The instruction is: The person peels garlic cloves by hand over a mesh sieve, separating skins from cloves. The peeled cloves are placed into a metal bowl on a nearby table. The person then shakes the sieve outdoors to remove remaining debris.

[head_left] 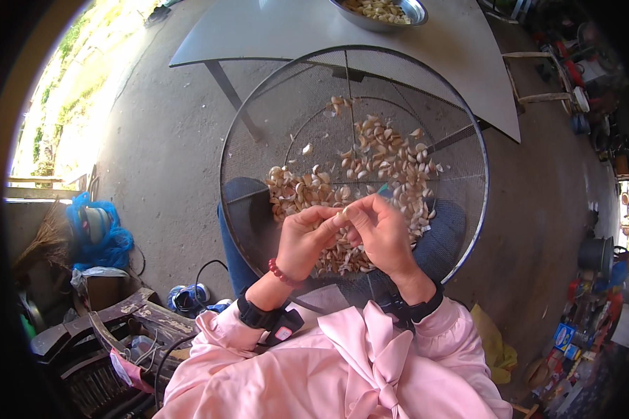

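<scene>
My left hand [308, 233] and my right hand [380, 230] meet over a round wire-mesh sieve [484, 173] lying across my lap. A small pale garlic clove [339, 217] is pinched between the fingertips of both hands, partly hidden by them. Many unpeeled garlic cloves [382, 144] lie loose on the mesh, beyond and below my hands. Near my right fingertips a small green piece [382, 187] shows among them. On the table beyond the sieve stands a metal bowl [380, 23] holding pale cloves.
A light-topped table [283, 31] reaches over the sieve's far side. Left are a worn wooden chair [136, 314], blue sneakers [187, 297], a black cable, blue netting [97, 230] and a straw broom [46, 238]. A yellow bag [492, 345] and household clutter lie right.
</scene>
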Motion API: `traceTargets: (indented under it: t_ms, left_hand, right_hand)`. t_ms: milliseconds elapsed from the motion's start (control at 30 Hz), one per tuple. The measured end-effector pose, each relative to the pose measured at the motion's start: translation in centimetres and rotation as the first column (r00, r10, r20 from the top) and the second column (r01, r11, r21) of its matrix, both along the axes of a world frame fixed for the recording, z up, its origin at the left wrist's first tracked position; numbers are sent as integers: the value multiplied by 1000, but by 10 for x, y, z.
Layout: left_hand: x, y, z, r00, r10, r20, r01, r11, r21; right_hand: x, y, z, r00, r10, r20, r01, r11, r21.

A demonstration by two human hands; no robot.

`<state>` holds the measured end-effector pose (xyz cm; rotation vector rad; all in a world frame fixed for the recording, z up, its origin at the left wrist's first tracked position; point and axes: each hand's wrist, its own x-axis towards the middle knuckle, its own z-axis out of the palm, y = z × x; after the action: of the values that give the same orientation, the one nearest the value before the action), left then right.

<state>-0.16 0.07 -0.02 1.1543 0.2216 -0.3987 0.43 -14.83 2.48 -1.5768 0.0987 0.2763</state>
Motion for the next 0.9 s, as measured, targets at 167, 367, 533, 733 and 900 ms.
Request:
traceTargets:
  t_ms: [167, 367, 533, 733, 900]
  left_hand:
    - [0, -2, -2, 993, 16, 118, -18, 1000, 17]
    - [2, -1, -5, 994, 32, 108, -30, 999, -17]
    - [2, 1, -6, 993, 29, 110, -33, 999, 33]
    - [3, 0, -9, 995, 40, 97, -42, 999, 12]
    - [2, -2, -10, 996, 31, 86, -32, 999, 4]
  right_hand:
    - [1, -3, -2, 992, -37, -123, 55, 988, 147]
    - [3, -8, 2, 991, 12, -130, 15, 979, 203]
    - [-2, -7, 10, 999, 31, 36, -30, 999, -33]
    - [-5, -5, 10, 965, 101, 240, 2, 919, -393]
    - [-6, -4, 8, 961, 103, 255, 15, 906, -423]
